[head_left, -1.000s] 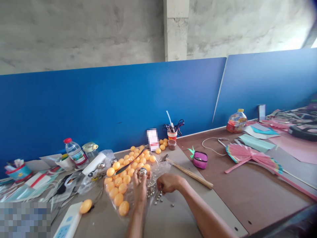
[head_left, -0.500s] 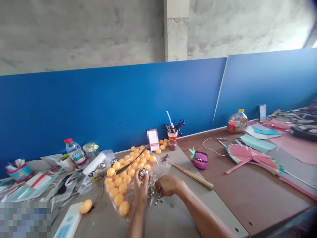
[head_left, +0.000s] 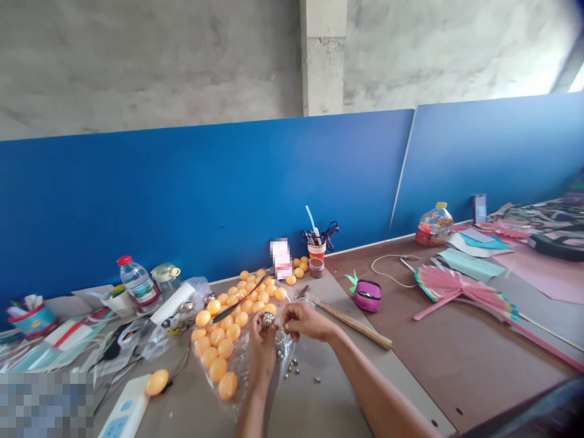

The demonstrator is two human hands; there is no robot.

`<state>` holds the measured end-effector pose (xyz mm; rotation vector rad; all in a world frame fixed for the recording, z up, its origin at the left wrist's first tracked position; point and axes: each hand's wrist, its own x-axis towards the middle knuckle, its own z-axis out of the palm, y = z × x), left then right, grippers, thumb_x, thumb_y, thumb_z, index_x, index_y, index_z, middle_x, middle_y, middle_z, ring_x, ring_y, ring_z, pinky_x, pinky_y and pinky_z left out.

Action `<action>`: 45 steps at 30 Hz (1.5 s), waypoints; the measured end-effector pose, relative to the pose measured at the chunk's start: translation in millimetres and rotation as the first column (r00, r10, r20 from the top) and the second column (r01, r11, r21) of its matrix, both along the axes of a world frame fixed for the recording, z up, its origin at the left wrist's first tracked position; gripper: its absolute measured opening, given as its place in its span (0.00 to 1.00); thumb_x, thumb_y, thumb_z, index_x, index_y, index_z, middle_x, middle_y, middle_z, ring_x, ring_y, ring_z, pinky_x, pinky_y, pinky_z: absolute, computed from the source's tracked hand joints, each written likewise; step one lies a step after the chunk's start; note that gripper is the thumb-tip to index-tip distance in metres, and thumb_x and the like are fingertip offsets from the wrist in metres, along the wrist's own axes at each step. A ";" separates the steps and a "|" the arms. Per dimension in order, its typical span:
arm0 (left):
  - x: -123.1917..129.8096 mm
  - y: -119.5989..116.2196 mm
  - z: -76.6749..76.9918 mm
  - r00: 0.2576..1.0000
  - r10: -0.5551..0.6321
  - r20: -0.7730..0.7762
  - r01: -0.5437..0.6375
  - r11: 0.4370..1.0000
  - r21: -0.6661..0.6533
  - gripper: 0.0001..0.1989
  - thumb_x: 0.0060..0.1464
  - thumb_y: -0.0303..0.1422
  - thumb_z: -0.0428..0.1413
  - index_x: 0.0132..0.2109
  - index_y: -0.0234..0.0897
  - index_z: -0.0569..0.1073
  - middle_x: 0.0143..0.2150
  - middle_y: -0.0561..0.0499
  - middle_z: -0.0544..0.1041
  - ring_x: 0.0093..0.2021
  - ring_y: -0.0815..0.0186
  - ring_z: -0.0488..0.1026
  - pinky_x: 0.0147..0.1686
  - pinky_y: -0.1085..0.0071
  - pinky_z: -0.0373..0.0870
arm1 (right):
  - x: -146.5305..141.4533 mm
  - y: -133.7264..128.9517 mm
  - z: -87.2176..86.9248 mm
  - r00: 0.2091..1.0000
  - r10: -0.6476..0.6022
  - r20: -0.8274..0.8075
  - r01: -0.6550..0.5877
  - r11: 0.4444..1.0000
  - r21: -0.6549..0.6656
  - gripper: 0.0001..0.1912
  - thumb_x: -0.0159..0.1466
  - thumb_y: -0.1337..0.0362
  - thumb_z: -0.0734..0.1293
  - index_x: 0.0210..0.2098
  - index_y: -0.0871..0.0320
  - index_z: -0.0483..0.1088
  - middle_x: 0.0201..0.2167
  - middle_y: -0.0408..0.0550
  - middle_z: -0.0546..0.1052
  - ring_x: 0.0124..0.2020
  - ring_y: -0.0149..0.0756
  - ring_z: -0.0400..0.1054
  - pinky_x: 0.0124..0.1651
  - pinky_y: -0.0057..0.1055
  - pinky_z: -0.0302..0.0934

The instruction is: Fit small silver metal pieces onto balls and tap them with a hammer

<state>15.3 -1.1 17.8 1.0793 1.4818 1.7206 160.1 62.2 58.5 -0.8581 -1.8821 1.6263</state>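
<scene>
Left hand [head_left: 262,350] holds a silver ball [head_left: 267,319]; the right hand [head_left: 305,322] is curled just beside it, its contents hidden. Small metal beads [head_left: 280,348] lie near both on the worktop [head_left: 326,407], orange balls [head_left: 225,348] leftward, a hammer [head_left: 353,322] rightward.

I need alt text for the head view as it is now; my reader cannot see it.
A left hand holds a silver ball, with the right hand close beside it. Small metal beads lie near both hands on a desk, between orange balls and a hammer.
</scene>
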 end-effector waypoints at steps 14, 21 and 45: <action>-0.5 5.0 -20.5 0.968 0.012 -0.249 0.004 0.998 0.063 0.17 0.51 0.36 0.56 0.49 0.39 0.69 0.44 0.45 0.76 0.41 0.60 0.76 0.44 0.61 0.72 | -19.9 1.0 -17.6 0.904 -0.217 -0.367 0.166 0.972 -0.168 0.10 0.49 0.64 0.67 0.32 0.59 0.69 0.16 0.35 0.69 0.13 0.21 0.52 0.19 0.24 0.43; 1.4 1.7 -17.0 0.962 -0.006 -0.273 0.027 0.997 0.074 0.18 0.53 0.35 0.56 0.51 0.37 0.68 0.49 0.41 0.75 0.45 0.59 0.75 0.46 0.61 0.71 | -20.1 1.0 -15.9 0.929 -0.200 -0.310 0.156 0.975 -0.161 0.06 0.50 0.64 0.67 0.27 0.59 0.68 0.18 0.37 0.68 0.16 0.22 0.52 0.22 0.25 0.42; -0.3 0.8 -19.6 0.913 0.038 -0.406 0.013 0.993 0.121 0.17 0.54 0.36 0.55 0.50 0.37 0.69 0.43 0.43 0.76 0.41 0.58 0.74 0.43 0.59 0.72 | -21.8 2.3 -21.5 0.958 -0.243 -0.154 0.211 0.957 -0.201 0.02 0.48 0.71 0.66 0.23 0.60 0.70 0.14 0.37 0.66 0.18 0.24 0.56 0.24 0.24 0.49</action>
